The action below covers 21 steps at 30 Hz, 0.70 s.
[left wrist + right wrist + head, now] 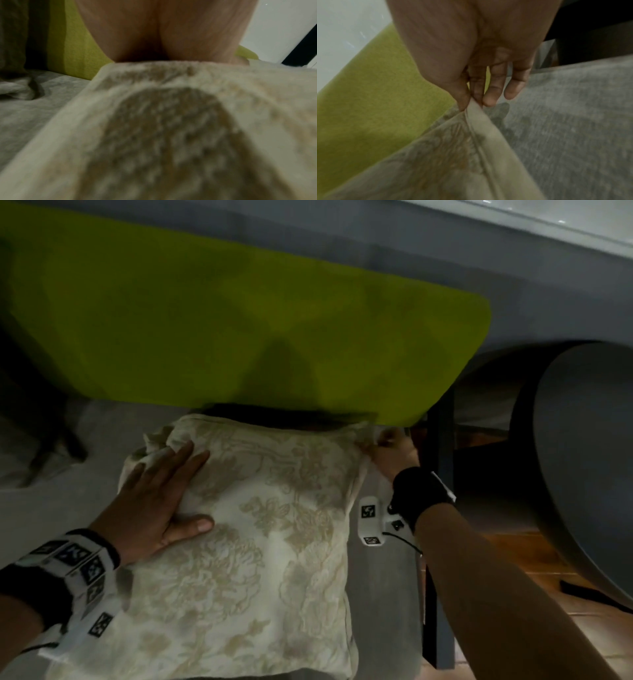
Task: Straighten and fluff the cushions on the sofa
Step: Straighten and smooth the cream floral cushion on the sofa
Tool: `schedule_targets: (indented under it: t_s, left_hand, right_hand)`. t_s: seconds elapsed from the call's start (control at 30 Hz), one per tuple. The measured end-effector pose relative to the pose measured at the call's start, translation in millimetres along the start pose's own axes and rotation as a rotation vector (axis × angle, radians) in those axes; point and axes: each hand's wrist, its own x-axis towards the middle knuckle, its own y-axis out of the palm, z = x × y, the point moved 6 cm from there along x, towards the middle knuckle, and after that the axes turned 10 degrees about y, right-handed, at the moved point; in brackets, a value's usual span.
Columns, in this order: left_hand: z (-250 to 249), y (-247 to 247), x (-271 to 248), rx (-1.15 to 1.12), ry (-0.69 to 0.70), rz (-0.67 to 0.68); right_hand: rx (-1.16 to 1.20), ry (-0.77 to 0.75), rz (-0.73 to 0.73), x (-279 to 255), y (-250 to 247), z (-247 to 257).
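Note:
A cream cushion with a beige floral pattern lies flat on the grey sofa seat, its far edge against the lime-green backrest. My left hand lies flat on the cushion's left part, fingers straight, thumb spread. My right hand is at the cushion's far right corner. In the right wrist view the right hand pinches that corner of the cushion between thumb and forefinger. The left wrist view shows the blurred cushion close under the palm.
A rumpled grey cloth lies on the seat at the left. A dark round table stands to the right of the sofa, over a brown tiled floor. A dark sofa arm frame runs along the seat's right edge.

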Motion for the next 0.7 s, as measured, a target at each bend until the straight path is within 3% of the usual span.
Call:
schedule_targets:
  t_s: [0.07, 0.17, 0.2, 0.27, 0.3, 0.33, 0.37, 0.43, 0.5, 0.6, 0.7]
  left_hand:
    - [-7.7, -3.4, 0.6, -0.003, 0.020, -0.011]
    - [-7.8, -21.0, -1.7, -0.161, 0.004, -0.059]
    - [-4.3, -31.8, -2.8, -0.286, -0.045, -0.115]
    - [19.7, -62.1, -5.8, -0.396, -0.208, -0.389]
    - [33.5, -76.5, -6.8, -0.338, -0.315, -0.512]
    - [46.9, -84.9, -6.4, -0.300, -0.405, -0.548]
    - [57.1, -88.2, -4.2, -0.300, -0.500, -0.512]
    - [67.4, -77.6, 3.8, -0.452, -0.607, -0.313]
    - [67.5, -70.7, 6.2, -0.550, -0.582, -0.184]
    - [63.5, -76.4, 4.7, -0.628, -0.527, -0.167]
    - [55.8, -86.4, 8.0, -0.430, -0.414, -0.140]
  right_hand:
    - [-0.038, -0.043, -0.091, 2.0, -8.3, -5.0]
    - [-0.072, -0.288, -0.065, -12.3, 6.5, 4.9]
    - [-0.043, -0.326, -0.015, -14.9, 11.2, 5.2]
    - [0.077, -0.256, 0.116, -9.2, 17.7, -0.5]
    - [0.125, -0.187, 0.160, -4.1, 19.2, -5.5]
    - [0.140, -0.167, 0.165, -1.5, 19.6, -7.4]
    - [0.103, -0.214, 0.126, 0.9, 17.2, -6.0]
    - [0.008, -0.412, 0.079, -3.9, 11.4, 5.5]
    - [-0.105, -0.602, 0.111, -13.8, 13.5, 13.0]
    - [-0.113, -0.685, 0.248, -35.8, 17.7, 19.8]
    - [-0.108, -0.725, 0.266, -54.0, 15.1, 28.8]
